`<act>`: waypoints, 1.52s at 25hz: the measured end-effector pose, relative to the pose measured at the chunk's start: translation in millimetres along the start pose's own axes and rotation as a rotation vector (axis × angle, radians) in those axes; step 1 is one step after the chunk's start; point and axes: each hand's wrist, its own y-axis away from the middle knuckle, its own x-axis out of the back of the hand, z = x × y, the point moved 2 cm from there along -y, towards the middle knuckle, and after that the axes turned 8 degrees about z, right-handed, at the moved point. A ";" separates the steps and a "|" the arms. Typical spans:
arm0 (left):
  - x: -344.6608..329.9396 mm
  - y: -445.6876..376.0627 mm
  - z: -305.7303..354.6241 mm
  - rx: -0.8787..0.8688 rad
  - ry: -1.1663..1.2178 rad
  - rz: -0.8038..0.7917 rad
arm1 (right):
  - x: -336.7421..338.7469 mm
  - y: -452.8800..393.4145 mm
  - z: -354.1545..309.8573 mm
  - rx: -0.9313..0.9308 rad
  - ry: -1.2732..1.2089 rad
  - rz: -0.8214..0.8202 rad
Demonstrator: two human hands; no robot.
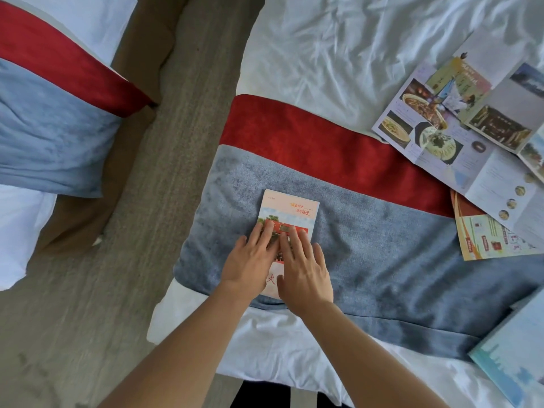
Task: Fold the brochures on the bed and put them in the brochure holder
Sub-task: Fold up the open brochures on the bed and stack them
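Two hands, left hand (250,260) and right hand (303,269), fingers spread, press folded brochure (290,210) flat; blanket (397,260) bare around.

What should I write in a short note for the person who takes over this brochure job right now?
Left hand and right hand: both flat, palms down, pressing the folded brochure on the grey-blue band of the bed runner; neither grips anything.
Done: this one brochure looks folded to a small panel.
Left: a large unfolded brochure with food photos lies open at the upper right, an orange brochure partly under it, and a pale blue brochure at the lower right edge. All seem to need folding.
The brochure holder is not in view; find it before placing.
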 end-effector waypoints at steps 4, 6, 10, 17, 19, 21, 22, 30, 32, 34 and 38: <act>1.0 -1.8 -3.0 -0.036 -0.046 0.029 | -2.2 -4.4 1.9 -0.015 0.000 0.010; -1.4 -4.2 -2.3 -0.037 -0.045 0.019 | -4.1 -10.4 3.7 -0.004 0.005 -0.006; -10.9 -12.9 -3.0 0.003 0.014 -0.043 | -14.7 -18.9 11.4 0.023 0.059 -0.069; -23.1 -28.9 0.2 0.015 -0.040 -0.105 | -26.3 -36.7 14.8 0.025 0.052 -0.094; -14.8 -25.0 -1.6 -0.011 0.029 -0.021 | -19.9 -30.3 14.2 0.037 0.022 -0.054; -3.6 -22.3 -8.3 0.091 0.237 0.129 | -10.8 -22.0 19.2 -0.055 -0.042 0.041; 0.2 -22.9 -11.8 0.194 0.341 0.197 | -6.7 -20.0 23.6 -0.155 -0.087 0.102; 5.8 -39.5 3.2 0.373 0.411 0.234 | 3.0 -27.8 32.0 -0.328 -0.284 0.123; 7.0 -40.1 9.9 0.324 0.424 0.247 | 4.3 -24.4 40.5 -0.361 -0.332 0.142; 5.7 -40.1 16.9 0.280 0.376 0.237 | 5.5 -21.2 46.5 -0.355 -0.306 0.146; 1.2 -36.2 15.9 0.262 0.257 0.175 | 10.3 -19.4 48.0 -0.303 -0.220 0.103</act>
